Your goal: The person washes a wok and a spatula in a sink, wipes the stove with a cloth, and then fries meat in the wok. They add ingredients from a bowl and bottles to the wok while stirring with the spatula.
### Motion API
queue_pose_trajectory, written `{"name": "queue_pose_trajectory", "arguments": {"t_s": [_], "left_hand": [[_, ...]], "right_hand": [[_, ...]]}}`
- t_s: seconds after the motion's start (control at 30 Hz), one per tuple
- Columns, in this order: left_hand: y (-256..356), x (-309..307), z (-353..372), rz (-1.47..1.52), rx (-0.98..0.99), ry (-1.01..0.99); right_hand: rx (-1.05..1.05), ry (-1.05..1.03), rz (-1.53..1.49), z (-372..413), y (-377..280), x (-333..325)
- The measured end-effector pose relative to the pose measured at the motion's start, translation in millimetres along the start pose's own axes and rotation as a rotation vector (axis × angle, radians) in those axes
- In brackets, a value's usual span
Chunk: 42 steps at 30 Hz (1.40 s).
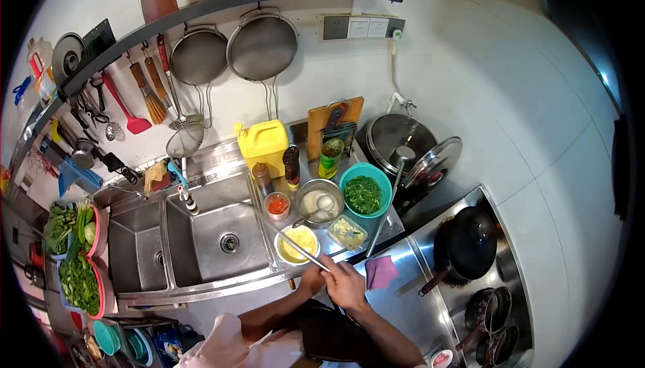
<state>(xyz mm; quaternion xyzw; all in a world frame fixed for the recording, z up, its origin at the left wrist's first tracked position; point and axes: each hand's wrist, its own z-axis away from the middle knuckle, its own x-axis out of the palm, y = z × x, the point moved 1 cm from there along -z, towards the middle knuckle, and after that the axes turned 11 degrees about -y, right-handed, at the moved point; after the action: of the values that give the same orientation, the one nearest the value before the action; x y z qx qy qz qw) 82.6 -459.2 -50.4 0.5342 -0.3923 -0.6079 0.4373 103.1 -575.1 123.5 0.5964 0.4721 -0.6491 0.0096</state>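
Note:
My right hand [345, 282] is closed around one end of a long thin metal rod [300, 250], which slants up and left across a white bowl [295, 263] of yellow food. Close beside it, my left hand [311, 280] has its fingers curled in; whether it grips the same rod or something else is hidden. Behind the bowl stands a metal pot [304, 192] with a ladle [325, 203] in pale liquid. A clear tub [349, 233] of chopped pale bits sits right of the bowl, and a teal basin [385, 183] holds chopped greens.
A double steel sink [215, 233] lies left, with baskets of greens [104, 287] beyond. A yellow jug [262, 141], bottles and a cutting board [356, 109] line the wall. At right are a purple cloth [381, 272], a long-handled ladle [386, 217] and a lidded black wok [471, 243].

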Motion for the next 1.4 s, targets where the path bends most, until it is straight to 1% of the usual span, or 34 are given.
{"name": "queue_pose_trajectory", "arguments": {"t_s": [0.03, 0.07, 0.1, 0.13, 0.17, 0.2, 0.27, 0.3, 0.33, 0.37, 0.4, 0.43, 0.47, 0.53, 0.57, 0.6, 0.67, 0.7, 0.73, 0.77, 0.8, 0.83, 0.93, 0.97, 1.03, 1.07, 1.1, 1.13, 1.17, 1.23, 1.27, 1.33, 1.37, 1.4], "left_hand": [[-18, -7, -10, -0.149, 0.106, 0.171], [-16, -18, -14, -0.295, 0.215, 0.336], [-18, -24, -16, 0.328, 0.100, 0.391], [3, -37, -22, 0.949, -0.034, 0.417], [13, -53, -30, 0.837, -0.159, 0.475], [9, -60, -40, 0.758, -0.088, 0.575], [6, -73, -61, 0.874, -0.171, 0.624], [-1, -75, -67, 0.875, -0.155, 0.620], [-8, -75, -76, 0.878, -0.138, 0.619], [-4, -77, -85, 1.003, -0.012, 0.582], [-1, -80, -92, 0.981, 0.041, 0.572], [1, -83, -101, 0.957, 0.037, 0.577], [1, -86, -108, 0.934, 0.033, 0.580], [-28, -97, -132, 0.715, -0.067, 0.443], [-11, -105, -138, 0.644, -0.140, 0.463], [-10, -112, -144, 0.648, -0.144, 0.452], [-2, -133, -150, -0.039, 0.072, 0.387], [23, -149, -143, -0.169, -0.011, 0.204], [27, -158, -142, -0.170, -0.014, 0.192], [29, -164, -142, -0.302, 0.114, 0.094], [39, -168, -140, -0.432, 0.245, -0.003], [48, -170, -137, -0.464, 0.244, -0.098], [59, -168, -134, -0.430, 0.219, -0.177], [61, -166, -135, -0.430, 0.219, -0.183], [62, -162, -137, -0.405, 0.104, -0.200], [65, -161, -137, -0.403, 0.106, -0.204], [68, -160, -137, -0.352, 0.060, -0.212], [70, -160, -138, -0.301, 0.012, -0.219], [60, -160, -141, -0.301, 0.012, -0.223], [39, -162, -149, -0.178, -0.090, -0.226], [36, -164, -148, -0.178, -0.092, -0.227], [50, -172, -141, -0.137, -0.246, -0.158], [49, -172, -141, -0.136, -0.247, -0.159], [48, -172, -139, -0.266, -0.073, -0.110]], "right_hand": [[-0.055, 0.007, 0.014, -7, -6, 5], [-0.105, 0.016, 0.031, -13, -11, 8], [-0.088, 0.019, 0.038, -17, -15, 8], [-0.108, -0.026, 0.026, -20, -20, 5], [-0.128, -0.070, 0.014, -23, -23, 5], [-0.109, -0.060, 0.026, -25, -23, 9], [-0.159, -0.081, -0.063, -29, -18, 23], [-0.044, -0.213, -0.176, -30, -15, 33], [-0.025, -0.200, -0.169, -27, -13, 38], [0.020, -0.276, -0.091, -27, -12, 41], [0.067, -0.354, -0.019, -27, -11, 43], [0.175, -0.425, -0.183, -26, -8, 43], [0.194, -0.412, -0.186, -22, -4, 43], [0.277, -0.289, -0.577, -11, 10, 42], [0.266, -0.232, -0.684, -6, 19, 39], [0.353, -0.227, -0.579, 2, 28, 31], [0.498, -0.193, -0.694, 23, 39, 11], [0.507, -0.190, -0.696, 34, 47, 6], [0.565, -0.115, -0.692, 47, 54, 2], [0.623, -0.040, -0.686, 59, 59, -1], [0.632, -0.036, -0.689, 66, 59, -5], [0.642, 0.005, -0.681, 72, 58, -11], [0.654, 0.071, -0.665, 84, 58, -12], [0.685, 0.096, -0.712, 87, 57, -10], [0.720, 0.126, -0.759, 89, 53, -9], [0.742, 0.167, -0.824, 86, 48, -8], [0.762, 0.208, -0.889, 85, 46, -7], [0.765, 0.211, -0.889, 85, 47, -7], [0.758, 0.208, -0.875, 85, 48, -6], [0.754, 0.204, -0.864, 84, 46, -5], [0.753, 0.202, -0.870, 82, 44, -8], [0.754, 0.199, -0.873, 82, 45, -9], [0.756, 0.208, -0.858, 83, 47, -7], [0.759, 0.216, -0.844, 85, 48, -5]]}}
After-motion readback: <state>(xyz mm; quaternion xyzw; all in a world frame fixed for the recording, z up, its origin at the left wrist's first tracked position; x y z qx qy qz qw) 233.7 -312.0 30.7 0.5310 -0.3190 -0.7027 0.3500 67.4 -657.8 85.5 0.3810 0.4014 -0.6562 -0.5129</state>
